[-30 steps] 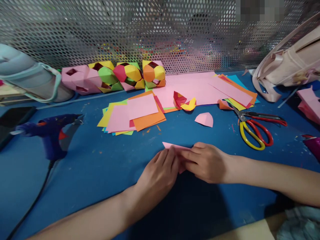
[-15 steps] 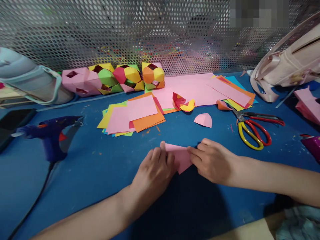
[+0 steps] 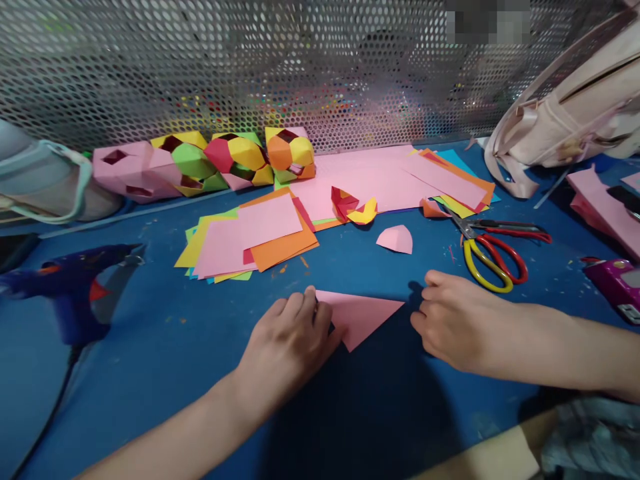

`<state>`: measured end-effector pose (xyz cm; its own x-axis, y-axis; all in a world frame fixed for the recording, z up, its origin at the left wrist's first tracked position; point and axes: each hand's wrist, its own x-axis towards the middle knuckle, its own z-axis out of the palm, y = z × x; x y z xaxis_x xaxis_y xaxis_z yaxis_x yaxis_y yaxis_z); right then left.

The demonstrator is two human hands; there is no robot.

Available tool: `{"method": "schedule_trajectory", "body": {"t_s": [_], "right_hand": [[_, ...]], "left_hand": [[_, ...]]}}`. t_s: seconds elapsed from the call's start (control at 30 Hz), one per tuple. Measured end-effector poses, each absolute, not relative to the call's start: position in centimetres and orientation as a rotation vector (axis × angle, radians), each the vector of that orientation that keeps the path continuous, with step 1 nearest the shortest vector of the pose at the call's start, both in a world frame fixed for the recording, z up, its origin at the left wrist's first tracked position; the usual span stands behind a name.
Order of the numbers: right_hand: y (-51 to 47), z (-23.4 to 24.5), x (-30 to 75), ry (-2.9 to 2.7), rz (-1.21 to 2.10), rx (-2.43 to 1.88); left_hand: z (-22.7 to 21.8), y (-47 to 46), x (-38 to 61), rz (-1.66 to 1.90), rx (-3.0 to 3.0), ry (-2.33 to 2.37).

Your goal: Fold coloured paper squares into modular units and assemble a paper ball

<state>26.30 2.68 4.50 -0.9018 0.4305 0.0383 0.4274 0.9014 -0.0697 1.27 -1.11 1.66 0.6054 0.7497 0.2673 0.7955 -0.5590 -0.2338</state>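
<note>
At the far left a pale grey-blue bag (image 3: 35,183) lies on its side against the perforated metal screen (image 3: 300,60); what it holds cannot be seen. In front of it a blue glue gun (image 3: 70,290) stands on the blue table (image 3: 160,360), its cord trailing toward the near edge. Along the screen sits a row of folded paper boxes (image 3: 200,160) in pink, yellow, green and orange, with dark openings and nothing visible inside. Before them lies a loose stack of coloured paper squares (image 3: 240,237).

The left hand (image 3: 285,343) rests palm down, its fingers pressing the left corner of the pink paper triangle (image 3: 363,317), which lies flat on the table near the front edge. Beyond it are a small pink scrap (image 3: 395,239), red and yellow folded bits (image 3: 353,205) and large pink sheets (image 3: 380,175).

The right hand (image 3: 455,317) is just beside the triangle's right tip, loosely curled and empty. Behind it lie scissors (image 3: 493,252); nothing lies between either hand and the triangle. Farther right is a magenta tool (image 3: 613,287), and a pink handbag (image 3: 565,110) leans against the screen, its contents hidden.
</note>
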Motion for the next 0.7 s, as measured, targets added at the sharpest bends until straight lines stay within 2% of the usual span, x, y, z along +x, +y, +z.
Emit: {"method": "schedule_trajectory", "body": {"t_s": [0.1,0.2,0.33,0.5,0.7], "right_hand": [[2.9,6.4,26.1,-3.223,-0.138,-0.566],[3.1,7.0,25.1,-3.242,-0.192,-0.564],[3.7,5.5,23.5,-3.207,-0.137,-0.649],[5.2,3.5,22.9,-3.126,0.006,-0.651],[5.9,3.4,23.2,-3.075,0.125,-0.634]], "left_hand": [[1.9,-0.7,1.1,-0.243,-2.551,-1.291],[1.8,-0.5,1.1,-0.401,-2.610,-1.288],[1.1,-0.5,0.9,-0.627,-2.751,-1.224],[1.0,-0.4,0.6,-0.627,-2.892,-1.291],[1.4,-0.3,0.7,-0.699,-2.919,-1.382]]}}
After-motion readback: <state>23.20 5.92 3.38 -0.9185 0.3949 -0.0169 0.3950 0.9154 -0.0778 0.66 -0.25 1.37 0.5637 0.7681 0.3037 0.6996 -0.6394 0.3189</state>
